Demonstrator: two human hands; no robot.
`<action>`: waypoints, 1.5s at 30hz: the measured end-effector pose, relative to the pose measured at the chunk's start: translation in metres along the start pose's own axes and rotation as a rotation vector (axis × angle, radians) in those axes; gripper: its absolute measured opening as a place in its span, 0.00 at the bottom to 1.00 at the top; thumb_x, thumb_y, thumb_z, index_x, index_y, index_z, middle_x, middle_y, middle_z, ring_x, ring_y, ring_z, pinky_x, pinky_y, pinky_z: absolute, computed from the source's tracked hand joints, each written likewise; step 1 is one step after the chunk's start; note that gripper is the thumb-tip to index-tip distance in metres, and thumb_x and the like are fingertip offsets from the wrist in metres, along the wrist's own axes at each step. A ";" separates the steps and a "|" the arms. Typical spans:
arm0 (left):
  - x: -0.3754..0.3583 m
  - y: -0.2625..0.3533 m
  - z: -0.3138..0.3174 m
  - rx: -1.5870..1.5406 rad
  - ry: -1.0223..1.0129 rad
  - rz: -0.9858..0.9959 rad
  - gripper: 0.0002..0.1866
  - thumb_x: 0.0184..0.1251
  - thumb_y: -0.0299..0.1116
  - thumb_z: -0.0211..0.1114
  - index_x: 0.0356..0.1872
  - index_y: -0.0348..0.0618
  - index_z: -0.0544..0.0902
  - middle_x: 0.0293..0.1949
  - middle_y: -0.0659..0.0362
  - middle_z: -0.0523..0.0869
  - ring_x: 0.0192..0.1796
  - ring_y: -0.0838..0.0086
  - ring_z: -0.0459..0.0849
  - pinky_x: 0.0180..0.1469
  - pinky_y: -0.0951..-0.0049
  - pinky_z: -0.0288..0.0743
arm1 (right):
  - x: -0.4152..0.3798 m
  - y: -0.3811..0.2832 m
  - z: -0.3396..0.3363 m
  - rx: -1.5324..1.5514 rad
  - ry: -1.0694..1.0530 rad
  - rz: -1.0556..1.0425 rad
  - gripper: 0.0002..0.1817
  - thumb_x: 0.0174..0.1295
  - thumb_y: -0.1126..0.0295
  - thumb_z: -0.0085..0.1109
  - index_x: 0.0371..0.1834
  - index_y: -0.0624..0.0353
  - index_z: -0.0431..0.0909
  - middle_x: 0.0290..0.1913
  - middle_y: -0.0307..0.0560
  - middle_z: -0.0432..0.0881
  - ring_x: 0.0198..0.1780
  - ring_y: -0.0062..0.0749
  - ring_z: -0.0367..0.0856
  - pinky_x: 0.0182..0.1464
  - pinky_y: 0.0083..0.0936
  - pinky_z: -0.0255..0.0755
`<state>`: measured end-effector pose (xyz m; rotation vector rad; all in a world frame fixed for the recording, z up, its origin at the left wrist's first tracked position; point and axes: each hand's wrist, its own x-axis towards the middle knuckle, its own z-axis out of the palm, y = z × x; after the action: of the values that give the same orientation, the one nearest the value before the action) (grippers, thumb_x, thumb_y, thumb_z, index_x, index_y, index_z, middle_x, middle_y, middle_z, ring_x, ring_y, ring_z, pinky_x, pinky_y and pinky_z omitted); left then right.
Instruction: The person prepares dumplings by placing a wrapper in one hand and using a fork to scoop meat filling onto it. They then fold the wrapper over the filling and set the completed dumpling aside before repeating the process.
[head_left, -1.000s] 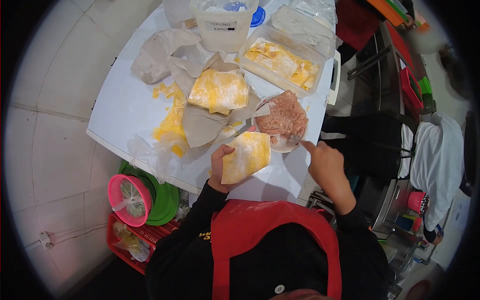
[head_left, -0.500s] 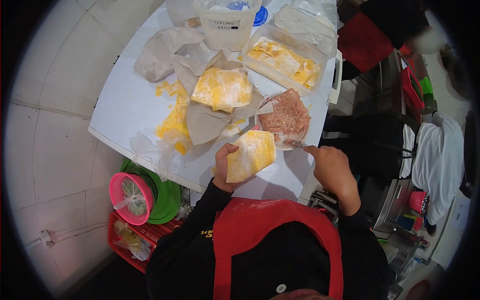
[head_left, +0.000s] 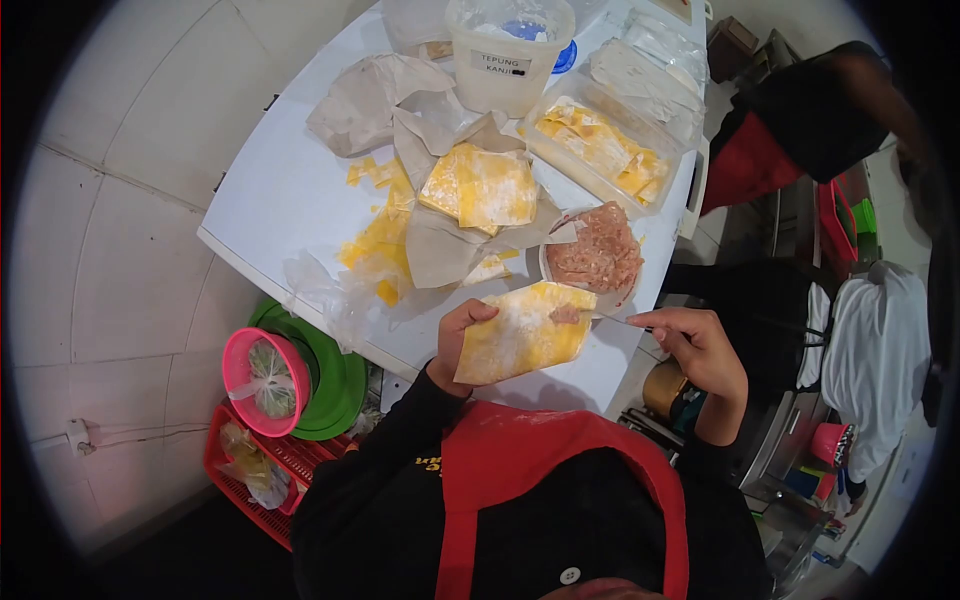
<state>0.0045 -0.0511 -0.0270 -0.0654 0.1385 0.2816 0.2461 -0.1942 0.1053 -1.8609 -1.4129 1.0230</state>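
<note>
My left hand (head_left: 458, 340) is closed on a floured yellow dough wrapper (head_left: 515, 340), thumb on top, holding it above the front of the table. In my right hand (head_left: 700, 345) is a thin metal utensil (head_left: 612, 319), pinched by its handle. A dab of pink minced meat (head_left: 568, 314) lies at its end, touching the wrapper's right part; the utensil's end is hidden by the meat, so its exact shape cannot be told. Beyond them sits a plate of minced meat (head_left: 597, 250). A stack of floured wrappers (head_left: 485, 188) rests on brown paper (head_left: 437, 245).
A labelled flour tub (head_left: 505, 75) and a plastic container (head_left: 640, 200) of wrappers stand farther back. Yellow dough scraps (head_left: 375, 245) and a plastic bag (head_left: 330, 300) lie left. A pink basket (head_left: 240, 350) is below the table. Another person (head_left: 810, 110) stands at right.
My right hand has lifted the utensil from the meat plate to the wrapper, bringing a dab of meat. The camera view has shifted slightly, and the other person has moved.
</note>
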 end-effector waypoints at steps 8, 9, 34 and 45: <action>-0.010 0.004 0.019 0.125 0.004 0.048 0.30 0.56 0.37 0.48 0.59 0.27 0.67 0.55 0.42 0.76 0.54 0.52 0.78 0.60 0.57 0.69 | 0.007 0.000 -0.003 -0.154 0.093 -0.221 0.22 0.46 0.88 0.51 0.41 0.54 0.85 0.24 0.44 0.77 0.26 0.27 0.74 0.29 0.22 0.66; -0.011 0.004 0.019 0.157 0.010 0.057 0.30 0.56 0.37 0.48 0.59 0.27 0.67 0.55 0.42 0.76 0.55 0.52 0.78 0.60 0.57 0.69 | 0.008 0.002 -0.004 -0.160 0.104 -0.240 0.22 0.45 0.88 0.51 0.41 0.56 0.84 0.24 0.43 0.76 0.26 0.26 0.72 0.28 0.21 0.64; 0.017 -0.015 0.042 0.285 -0.073 0.341 0.41 0.54 0.40 0.47 0.71 0.34 0.48 0.72 0.45 0.51 0.73 0.57 0.52 0.72 0.58 0.46 | 0.063 0.008 0.100 0.551 0.521 -0.166 0.07 0.62 0.72 0.56 0.36 0.66 0.80 0.27 0.36 0.77 0.29 0.15 0.70 0.32 0.16 0.66; 0.012 -0.013 0.042 0.398 -0.061 0.286 0.39 0.54 0.39 0.47 0.69 0.33 0.52 0.67 0.44 0.60 0.67 0.57 0.64 0.69 0.59 0.55 | 0.071 -0.008 0.098 0.209 0.259 0.089 0.13 0.48 0.71 0.70 0.32 0.61 0.75 0.19 0.34 0.63 0.22 0.15 0.61 0.25 0.17 0.59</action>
<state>0.0246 -0.0567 0.0130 0.3601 0.1407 0.5358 0.1696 -0.1239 0.0437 -1.8377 -1.0420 0.8966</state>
